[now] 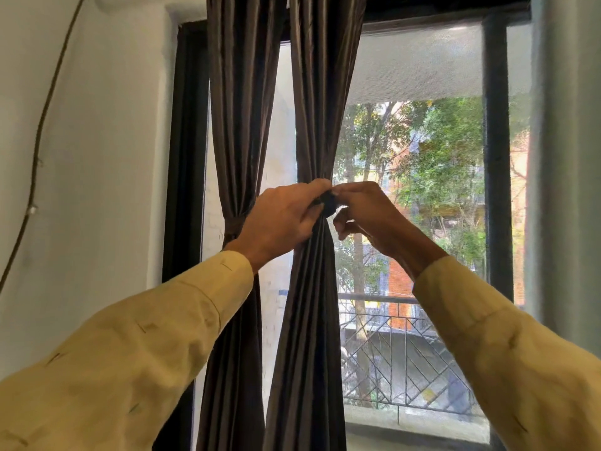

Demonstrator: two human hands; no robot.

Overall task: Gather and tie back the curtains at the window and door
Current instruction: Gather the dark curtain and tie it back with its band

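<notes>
Two dark brown curtains hang at the window. The left curtain (239, 125) is cinched at its waist by a brown tie-back (231, 226). The right curtain (317, 109) is bunched into a narrow waist at mid-height. My left hand (279, 219) wraps that waist from the left, fingers closed on the fabric. My right hand (364, 213) meets it from the right, thumb and fingers pinching a dark tie-back (328, 203) at the front of the bunch. Most of this tie-back is hidden by my fingers.
A black window frame (496, 157) with a mesh screen stands behind the curtains, with trees and a balcony railing (400, 353) outside. A white wall with a thin cable (39, 141) lies to the left. A pale wall edge (566, 157) borders the right.
</notes>
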